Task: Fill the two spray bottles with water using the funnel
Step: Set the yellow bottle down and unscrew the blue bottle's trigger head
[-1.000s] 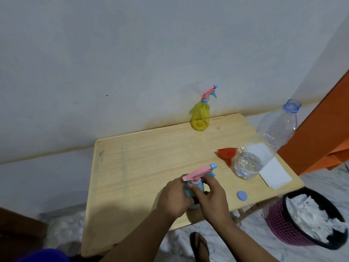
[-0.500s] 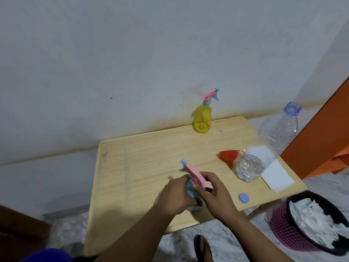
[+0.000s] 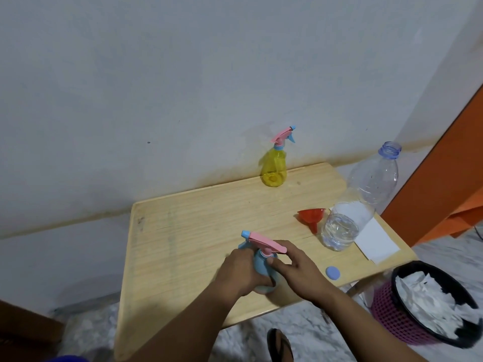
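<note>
A blue spray bottle (image 3: 261, 265) with a pink trigger head (image 3: 264, 241) stands near the front of the wooden table (image 3: 198, 226). My left hand (image 3: 240, 273) grips its body. My right hand (image 3: 298, 270) pinches the collar under the pink head, whose nozzle points left. A yellow spray bottle (image 3: 273, 168) with its pink head on stands at the table's far edge by the wall. A red funnel (image 3: 312, 218) lies on its side next to a large clear water bottle (image 3: 358, 205), uncapped and holding some water.
A blue bottle cap (image 3: 333, 273) lies near the table's front right edge. White paper (image 3: 376, 241) lies under and behind the water bottle. A pink and black bin (image 3: 407, 322) full of paper stands on the floor at right. An orange panel (image 3: 444, 178) rises beyond it.
The pink spray head has turned from pointing right to pointing left as my right hand twisted it. My left hand kept its grip on the bottle body.
</note>
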